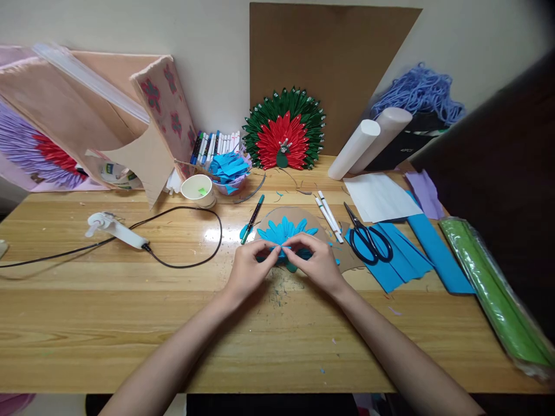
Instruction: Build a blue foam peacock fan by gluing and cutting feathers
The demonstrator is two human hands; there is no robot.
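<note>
My left hand (250, 263) and my right hand (318, 263) meet at the middle of the table, fingertips pinched together. Between them they grip a small piece of blue crepe paper (282, 247). Right behind it, a fan of pointed blue paper petals (284, 229) lies on a rounded brown cardboard piece (265, 217). A bit of dark green (291, 267) shows beneath my fingers. My hands hide the lower part of the fan. To the left lies a dark marker (252, 219); several white pens (328, 215) are on the right.
Black-handled scissors (370, 240) rest on blue crepe sheets (401, 260) at right, near a green wrapped roll (489, 294). A white glue gun (117, 230) with its looping cable, a paper cup (198, 190) and a bowl of blue strips (229, 169) stand left. A red-green paper peacock (284, 130) stands behind.
</note>
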